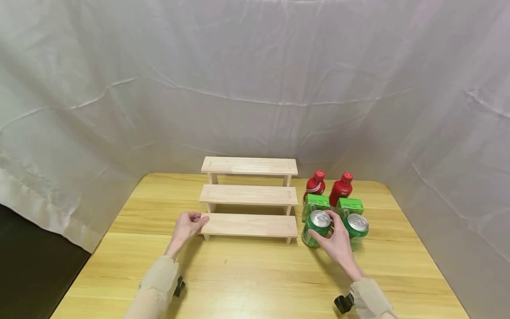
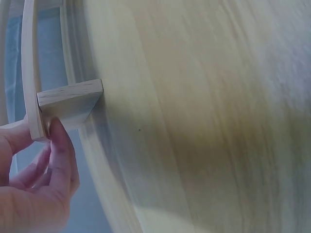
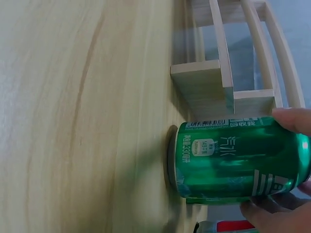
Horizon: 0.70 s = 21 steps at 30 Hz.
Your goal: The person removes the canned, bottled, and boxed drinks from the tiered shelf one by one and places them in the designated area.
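A three-step wooden display stand (image 1: 249,224) stands on the table. My left hand (image 1: 186,227) pinches the left end of its lowest board; in the left wrist view the thumb is on one face and the index finger (image 2: 60,155) on the other, beside the leg. To the right of the stand, my right hand (image 1: 339,241) grips a green soda can (image 3: 233,158) near its top, thumb and fingers on opposite sides. The can is upright, its base close over the tabletop. A second green can (image 1: 357,223) stands just right of that hand.
Behind the cans are two green drink cartons (image 1: 317,202) (image 1: 350,206), and behind those two red bottles (image 1: 315,185) (image 1: 341,188). The wooden table (image 1: 239,279) is enclosed by pale fabric curtains (image 1: 255,97) at the back and sides.
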Tool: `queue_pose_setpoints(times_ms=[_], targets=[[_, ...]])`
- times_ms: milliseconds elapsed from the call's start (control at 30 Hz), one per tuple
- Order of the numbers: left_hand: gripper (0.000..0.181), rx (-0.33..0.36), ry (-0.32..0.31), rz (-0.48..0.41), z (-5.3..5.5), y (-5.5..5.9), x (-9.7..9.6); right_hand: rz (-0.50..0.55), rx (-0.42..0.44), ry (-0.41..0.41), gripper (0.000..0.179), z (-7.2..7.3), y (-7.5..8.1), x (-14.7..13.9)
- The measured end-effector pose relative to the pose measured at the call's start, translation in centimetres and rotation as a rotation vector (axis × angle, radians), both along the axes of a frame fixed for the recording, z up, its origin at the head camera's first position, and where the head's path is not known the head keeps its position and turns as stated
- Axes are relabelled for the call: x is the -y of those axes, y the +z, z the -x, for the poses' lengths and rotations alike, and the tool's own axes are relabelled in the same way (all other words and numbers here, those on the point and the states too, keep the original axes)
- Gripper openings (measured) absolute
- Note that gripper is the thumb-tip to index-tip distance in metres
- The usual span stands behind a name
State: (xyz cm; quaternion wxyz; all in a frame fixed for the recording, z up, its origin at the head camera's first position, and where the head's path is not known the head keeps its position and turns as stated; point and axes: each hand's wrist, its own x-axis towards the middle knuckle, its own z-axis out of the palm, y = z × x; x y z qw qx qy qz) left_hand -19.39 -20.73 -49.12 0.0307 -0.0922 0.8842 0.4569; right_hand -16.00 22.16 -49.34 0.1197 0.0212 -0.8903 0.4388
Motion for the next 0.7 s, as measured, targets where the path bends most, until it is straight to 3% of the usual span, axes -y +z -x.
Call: queue_pose_setpoints(times_ms=[167, 300, 433, 500, 700], targets=[[0.049, -0.057, -0.029, 0.055, -0.4, 0.0, 0.7, 0.006, -0.076, 0.033, 0.076, -0.3, 0.7, -0.2], [0.052, -0.122, -0.012, 0.121, -0.7, 0.3, 1.8, 0.043, -0.248, 0.055, 0.063, -0.3, 1.9, -1.7], [0.061, -0.135, 0.011, 0.209, -1.1, 1.0, 3.5, 0.011, -0.395, 0.022, 0.054, 0.6, 3.1, -4.9], [0.067, -0.132, 0.022, 0.269, -1.2, 1.3, 4.3, -0.07, -0.356, -0.023, 0.056, 1.0, 3.6, -7.2], [0.08, -0.165, 0.012, 0.433, -1.6, 2.3, 5.8, -0.397, -0.06, -0.086, 0.071, 1.9, 3.3, -13.7]])
